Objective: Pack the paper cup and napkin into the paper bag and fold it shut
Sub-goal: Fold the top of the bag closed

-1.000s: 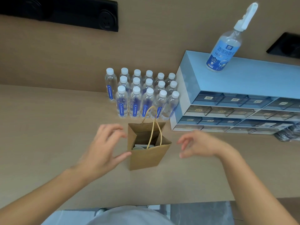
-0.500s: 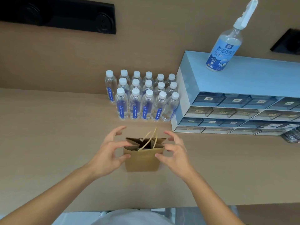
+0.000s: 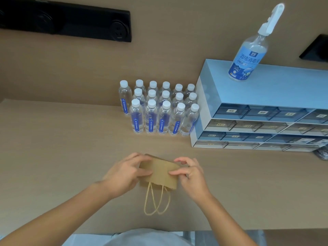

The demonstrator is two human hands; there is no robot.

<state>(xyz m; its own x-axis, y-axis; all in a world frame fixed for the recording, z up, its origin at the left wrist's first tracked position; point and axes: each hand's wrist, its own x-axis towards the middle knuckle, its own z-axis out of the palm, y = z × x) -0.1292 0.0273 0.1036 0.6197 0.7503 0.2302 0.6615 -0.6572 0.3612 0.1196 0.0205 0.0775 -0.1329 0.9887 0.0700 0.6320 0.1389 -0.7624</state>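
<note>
The left hand [image 3: 124,174] is curled around the left end of the small brown kraft paper bag [image 3: 159,172], thumb pressing on the near face and fingers wrapped over the far edge. The bag sits between the two hands on the light wood-grain tabletop [image 3: 53,148], its top folded over toward the person, and its two twisted paper cord handles [image 3: 156,201] hang down from the folded edge on the near side. What is inside the bag cannot be seen. The right hand [image 3: 192,174] pinches the bag's right end, thumb on the near face and fingertips over the top. Beyond the hands stand clear plastic water bottles with white caps [image 3: 158,109]; further right is a pale blue drawer cabinet [image 3: 266,96].
</note>
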